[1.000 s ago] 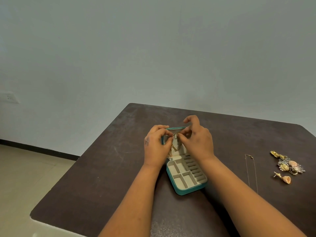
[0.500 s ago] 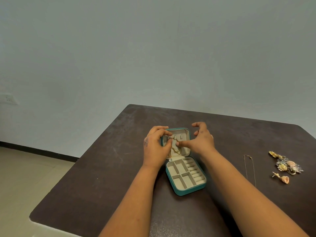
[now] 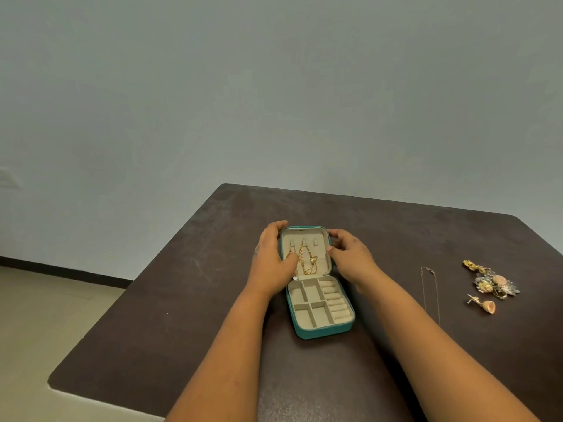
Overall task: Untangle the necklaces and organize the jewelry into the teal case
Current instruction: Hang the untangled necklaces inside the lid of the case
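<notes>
The teal case (image 3: 323, 332) lies open on the dark table, its cream lid raised toward the wall. A gold necklace (image 3: 307, 260) hangs from the middle hook inside the lid. The tray compartments below look bare. My left hand (image 3: 271, 260) grips the lid's left edge, with fingers curled over its top corner. My right hand (image 3: 350, 257) holds the lid's right edge. A thin chain necklace (image 3: 430, 292) lies stretched out on the table to the right. Beyond it sits a cluster of gold and peach earrings (image 3: 493, 283), with a single earring (image 3: 484, 304) just below.
The table (image 3: 189, 300) is dark brown with rounded corners; its left edge drops to a beige floor. A plain grey-blue wall stands behind the far edge.
Both hands let go of the necklace at the hooks and moved out to the lid's sides. The gold necklace now hangs in plain view.
</notes>
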